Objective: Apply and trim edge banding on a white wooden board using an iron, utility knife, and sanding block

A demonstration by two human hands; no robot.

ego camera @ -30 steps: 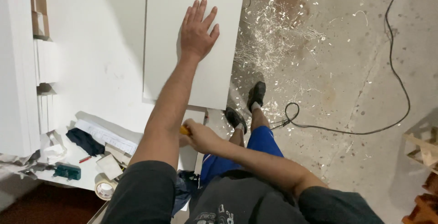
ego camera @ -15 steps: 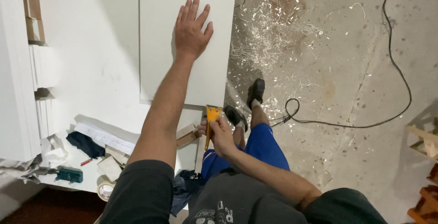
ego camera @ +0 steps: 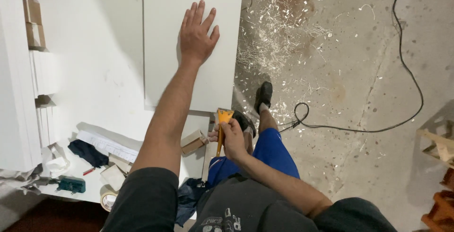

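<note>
My left hand point(ego camera: 197, 34) lies flat, fingers spread, on a white panel point(ego camera: 165, 5) that rests on a white worktable point(ego camera: 94, 71). My right hand point(ego camera: 231, 137) grips a yellow-orange scraper tool point(ego camera: 223, 117) by its handle. The tool's wide end points up at the panel's near edge, close to the table's right side. A small wooden block point(ego camera: 193, 141) sits just left of my right hand.
A black cable point(ego camera: 359, 129) loops over the concrete floor, which is strewn with white shavings point(ego camera: 279, 33). Near the table's front lie a dark cloth point(ego camera: 87, 152), a paper sheet point(ego camera: 109, 144), a tape roll point(ego camera: 108, 198) and a green tool point(ego camera: 72, 184). Wooden pieces point(ego camera: 442, 147) stand at far right.
My right hand has lifted the yellow scraper from low beside my leg up to the panel's near edge. My left hand stays flat on the panel.
</note>
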